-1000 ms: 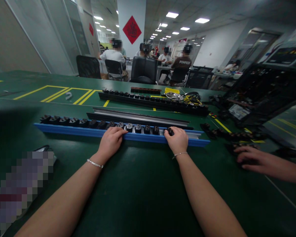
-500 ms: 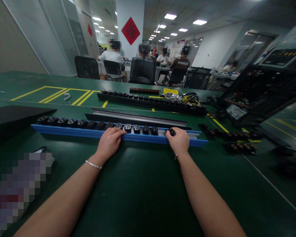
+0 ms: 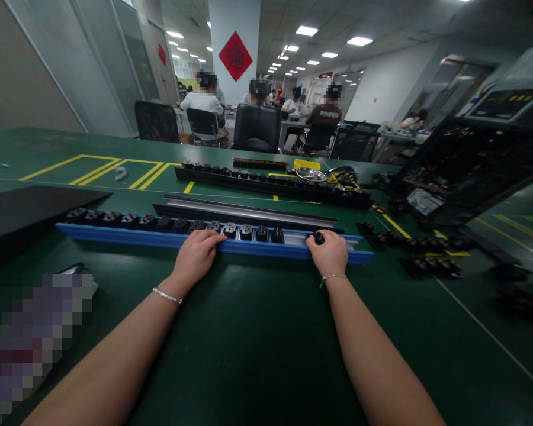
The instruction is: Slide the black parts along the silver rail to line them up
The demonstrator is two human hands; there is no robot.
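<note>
Rail (image 3: 115,235) under left hand (image 3: 198,255) (right (image 3: 329,255) too)

We had a long blue rail (image 3: 128,236) lying flat on the green bench, running left to right just ahead of us. A row of black socket modules (image 3: 160,223) sat side by side in its grey channel, filling the left and middle stretch. One more black module (image 3: 318,238) sat near the right end, apart from the row, under the fingertips of our right hand (image 3: 331,254).
</note>
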